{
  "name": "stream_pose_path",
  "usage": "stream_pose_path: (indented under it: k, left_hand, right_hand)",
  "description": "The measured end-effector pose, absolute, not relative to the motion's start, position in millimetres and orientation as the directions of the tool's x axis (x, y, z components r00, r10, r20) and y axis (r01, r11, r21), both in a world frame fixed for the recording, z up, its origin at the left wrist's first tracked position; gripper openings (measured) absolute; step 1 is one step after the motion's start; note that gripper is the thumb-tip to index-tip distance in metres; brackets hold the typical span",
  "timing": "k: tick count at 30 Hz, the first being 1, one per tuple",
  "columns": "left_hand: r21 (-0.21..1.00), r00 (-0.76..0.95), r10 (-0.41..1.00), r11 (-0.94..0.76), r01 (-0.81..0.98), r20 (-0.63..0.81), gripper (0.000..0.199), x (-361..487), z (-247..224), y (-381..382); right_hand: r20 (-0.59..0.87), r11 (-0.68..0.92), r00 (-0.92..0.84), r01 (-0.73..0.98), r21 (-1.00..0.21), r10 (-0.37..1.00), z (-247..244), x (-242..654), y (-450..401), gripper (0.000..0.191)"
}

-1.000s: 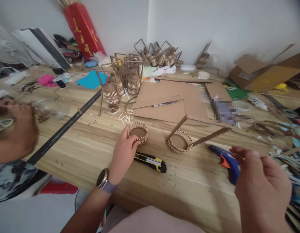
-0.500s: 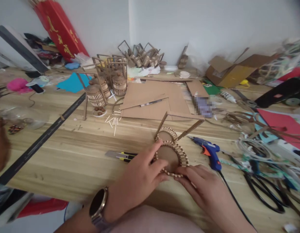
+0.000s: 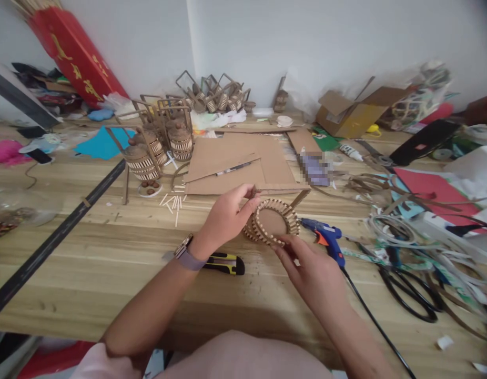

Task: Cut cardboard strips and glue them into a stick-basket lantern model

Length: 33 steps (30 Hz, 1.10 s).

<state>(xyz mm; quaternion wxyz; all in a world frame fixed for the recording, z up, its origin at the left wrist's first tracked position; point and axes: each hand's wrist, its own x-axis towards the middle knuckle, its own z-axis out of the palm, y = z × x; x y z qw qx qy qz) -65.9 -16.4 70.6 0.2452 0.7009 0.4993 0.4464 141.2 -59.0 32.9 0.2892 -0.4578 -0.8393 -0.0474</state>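
My left hand (image 3: 227, 218) pinches the near-left corner of a flat brown strip handle (image 3: 285, 187). This handle rises from a small round basket (image 3: 272, 222) made of short pale sticks, with a brown disc inside. At the basket's lower rim, my right hand (image 3: 306, 266) grips it between thumb and fingers. A second ring of sticks (image 3: 249, 230) shows behind the basket's left side, partly hidden by it. Beneath my left forearm lies a yellow and black utility knife (image 3: 227, 263). A blue glue gun (image 3: 328, 237) rests just right of the basket.
Cardboard sheets (image 3: 223, 179) with a pen (image 3: 233, 168) on them lie ahead. Several finished baskets (image 3: 143, 160) with handles stand to the left, near loose pale sticks (image 3: 174, 202). Black scissors (image 3: 411, 297) and tangled strips lie right. A black bar (image 3: 62, 231) crosses the left side.
My left hand has moved from the basket's rim up to the handle's corner. The basket is lifted and turned, and my right hand still holds its rim. The camera view has shifted slightly right.
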Motion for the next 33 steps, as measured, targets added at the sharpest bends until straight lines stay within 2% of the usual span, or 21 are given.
stream_pose_path:
  k: [6,11,13,16,20,27,33]
  left_hand:
    - [0.713,0.113,0.880,-0.443,0.543,0.461,0.013,-66,67,-17]
    - [0.687,0.122,0.855,-0.482,0.544,0.504,0.011,-66,67,-17]
    - [0.690,0.124,0.859,-0.478,0.543,0.497,0.010,-66,67,-18]
    - [0.698,0.122,0.866,-0.468,0.541,0.486,0.010,-66,67,-19]
    - [0.695,0.112,0.865,-0.464,0.549,0.489,0.011,-67,67,-20]
    - [0.719,0.102,0.875,-0.450,0.529,0.473,0.012,-68,67,-19]
    - [0.703,0.108,0.874,-0.450,0.550,0.475,0.012,-68,69,-19]
  right_hand:
    - [0.443,0.418,-0.353,0.907,-0.056,0.824,30,119,-51,0.039]
    - [0.161,0.228,-0.230,0.973,0.035,0.960,46,97,-48,0.024]
    - [0.057,0.195,-0.197,0.980,0.046,0.979,53,91,-48,0.025]
    - [-0.016,0.182,-0.182,0.982,0.049,0.983,59,87,-47,0.027]
    - [-0.015,0.189,-0.189,0.981,0.045,0.982,58,85,-45,0.025]
    - [0.085,0.192,-0.194,0.981,0.031,0.977,53,87,-42,0.027]
    - [0.065,0.208,-0.208,0.978,0.015,0.976,50,87,-40,0.027]
